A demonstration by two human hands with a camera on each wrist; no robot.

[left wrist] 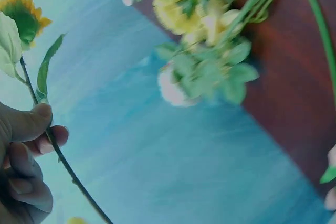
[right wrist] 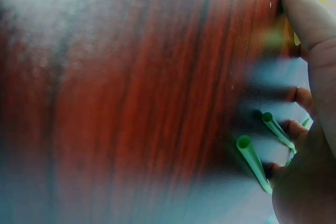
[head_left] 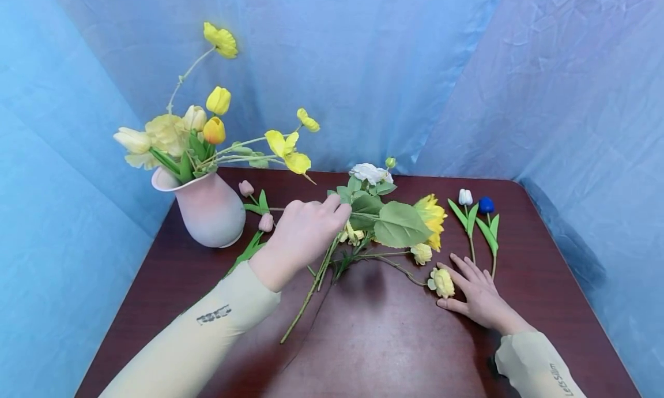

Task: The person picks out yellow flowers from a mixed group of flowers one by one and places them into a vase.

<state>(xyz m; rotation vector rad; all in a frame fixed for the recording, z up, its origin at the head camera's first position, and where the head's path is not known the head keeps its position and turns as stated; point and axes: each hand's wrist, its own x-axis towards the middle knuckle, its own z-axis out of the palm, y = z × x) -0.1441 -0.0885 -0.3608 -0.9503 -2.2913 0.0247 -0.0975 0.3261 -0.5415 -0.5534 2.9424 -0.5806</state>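
Observation:
My left hand [head_left: 306,233] pinches the stem [left wrist: 68,169] of a sunflower between thumb and fingers, raised over the loose flowers. The sunflower's yellow head [head_left: 432,220] points right, with a broad green leaf [head_left: 400,225] in front of it. Low at the table's right side, my right hand [head_left: 479,297] has its fingers spread, thumb and forefinger on either side of a pale yellow bloom [head_left: 442,282]. In the right wrist view, two green stem ends [right wrist: 252,156] show near its fingers.
A pink-and-grey vase [head_left: 210,210] with yellow and cream flowers stands at the left. Pink tulips [head_left: 266,222] lie beside it. White roses [head_left: 369,173] and more yellow blooms lie mid-table. A white tulip [head_left: 465,197] and a blue tulip [head_left: 486,205] lie right. Blue curtains [head_left: 363,86] surround the table.

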